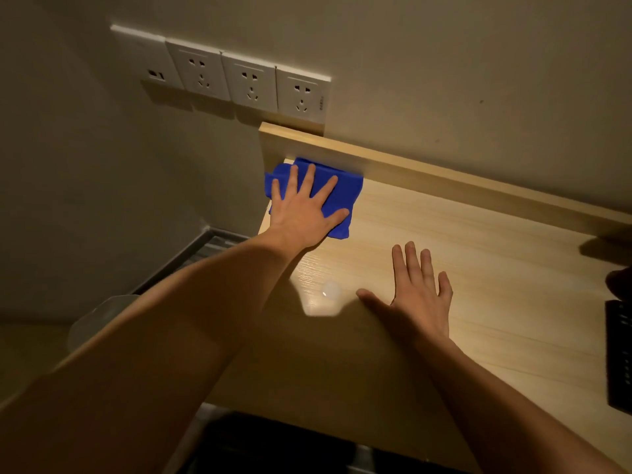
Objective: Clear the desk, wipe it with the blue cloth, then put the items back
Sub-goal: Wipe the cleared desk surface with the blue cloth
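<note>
A folded blue cloth (343,195) lies in the far left corner of the light wooden desk (496,285), against the raised back board. My left hand (304,208) presses flat on the cloth with fingers spread. Flat on the bare desk top, nearer the front, rests my right hand (419,295), fingers apart and holding nothing. A bright glare spot shines on the wood between my hands.
A black keyboard (619,357) lies at the desk's right edge, with a dark object (619,285) behind it. Several white wall sockets (251,82) sit above the desk's left corner. A pale bin (99,319) stands on the floor to the left.
</note>
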The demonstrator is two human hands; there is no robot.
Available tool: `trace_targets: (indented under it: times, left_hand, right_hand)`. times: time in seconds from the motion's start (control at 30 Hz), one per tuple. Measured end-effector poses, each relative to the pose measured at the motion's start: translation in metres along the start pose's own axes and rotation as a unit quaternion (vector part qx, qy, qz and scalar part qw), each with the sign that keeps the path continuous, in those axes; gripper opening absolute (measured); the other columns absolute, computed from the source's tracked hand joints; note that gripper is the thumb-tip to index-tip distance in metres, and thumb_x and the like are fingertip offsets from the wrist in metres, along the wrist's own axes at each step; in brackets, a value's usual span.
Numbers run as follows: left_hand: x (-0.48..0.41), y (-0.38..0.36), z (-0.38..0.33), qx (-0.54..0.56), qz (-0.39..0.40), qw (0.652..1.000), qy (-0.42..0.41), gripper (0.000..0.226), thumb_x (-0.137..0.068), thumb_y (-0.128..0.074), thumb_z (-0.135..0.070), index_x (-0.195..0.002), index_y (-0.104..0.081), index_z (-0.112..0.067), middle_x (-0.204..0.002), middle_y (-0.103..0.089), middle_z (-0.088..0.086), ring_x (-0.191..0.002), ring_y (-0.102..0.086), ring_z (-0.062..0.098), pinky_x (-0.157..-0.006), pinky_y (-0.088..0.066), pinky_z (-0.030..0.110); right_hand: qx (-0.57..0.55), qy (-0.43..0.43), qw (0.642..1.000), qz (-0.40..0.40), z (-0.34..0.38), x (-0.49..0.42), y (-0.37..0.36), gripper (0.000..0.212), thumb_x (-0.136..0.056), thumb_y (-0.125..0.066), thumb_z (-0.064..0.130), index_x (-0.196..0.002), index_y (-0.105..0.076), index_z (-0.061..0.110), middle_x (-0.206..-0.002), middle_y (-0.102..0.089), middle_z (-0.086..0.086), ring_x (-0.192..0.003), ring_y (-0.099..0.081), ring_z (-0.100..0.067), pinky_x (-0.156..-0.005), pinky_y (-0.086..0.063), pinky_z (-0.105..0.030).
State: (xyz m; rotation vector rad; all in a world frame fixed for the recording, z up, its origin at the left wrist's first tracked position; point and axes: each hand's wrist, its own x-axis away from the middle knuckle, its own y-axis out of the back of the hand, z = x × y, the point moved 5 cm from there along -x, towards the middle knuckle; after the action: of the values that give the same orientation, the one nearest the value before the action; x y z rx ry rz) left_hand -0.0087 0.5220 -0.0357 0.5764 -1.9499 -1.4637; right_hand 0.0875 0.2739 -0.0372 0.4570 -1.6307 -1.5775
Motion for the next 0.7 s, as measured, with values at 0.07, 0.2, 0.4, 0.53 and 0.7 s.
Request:
trace_targets:
  times: [0.07,0.2,0.4,0.53,0.7]
  left_hand:
    - [0.000,-0.001,0.000,-0.015,-0.010,1.000,0.005,0.083,-0.091,-0.013,-0.087,-0.162,0.001,-0.048,-0.175,0.007,0.002,-0.159,0.012,0.038,-0.119,0.004,0.072]
    - [0.002,-0.005,0.003,-0.015,-0.018,1.000,-0.001,0.084,-0.089,-0.013,-0.089,-0.162,-0.001,-0.050,-0.175,0.002,0.002,-0.160,0.007,0.037,-0.120,-0.004,0.074]
    - [0.037,-0.015,0.009,-0.013,-0.029,0.999,-0.005,0.080,-0.092,-0.016,-0.086,-0.162,-0.004,-0.049,-0.175,-0.001,0.001,-0.161,0.004,0.033,-0.123,-0.006,0.068]
    - [0.073,-0.023,0.015,-0.006,-0.038,0.999,-0.007,0.078,-0.094,-0.017,-0.083,-0.163,-0.007,-0.047,-0.175,-0.004,0.001,-0.161,0.002,0.031,-0.125,-0.007,0.065]
    - [0.124,-0.035,0.021,0.006,-0.047,0.999,-0.011,0.075,-0.098,-0.019,-0.078,-0.164,-0.009,-0.043,-0.175,-0.005,0.000,-0.161,0.001,0.029,-0.127,-0.006,0.060]
  right_hand:
    - [0.000,-0.001,1.000,-0.008,0.000,0.000,-0.001,0.114,-0.073,-0.010,0.102,-0.163,0.011,0.034,-0.170,0.020,0.007,-0.156,0.021,-0.018,-0.125,0.002,-0.054]
    - [0.005,-0.001,1.000,-0.030,0.000,0.001,-0.005,0.110,-0.077,-0.013,0.099,-0.163,0.007,0.034,-0.171,0.017,0.008,-0.157,0.019,-0.017,-0.125,0.002,-0.053]
    - [0.013,0.002,0.997,-0.073,-0.001,0.005,-0.008,0.107,-0.079,-0.011,0.097,-0.164,0.002,0.034,-0.172,0.009,0.007,-0.158,0.013,-0.018,-0.126,-0.004,-0.054]
    - [0.012,0.004,0.997,-0.082,0.000,0.007,-0.008,0.107,-0.079,-0.012,0.097,-0.164,0.000,0.033,-0.173,0.007,0.006,-0.159,0.010,-0.019,-0.126,-0.006,-0.054]
    - [0.012,0.007,0.996,-0.083,0.000,0.009,-0.008,0.109,-0.078,-0.009,0.097,-0.164,-0.001,0.032,-0.173,0.006,0.005,-0.159,0.008,-0.020,-0.126,-0.006,-0.055]
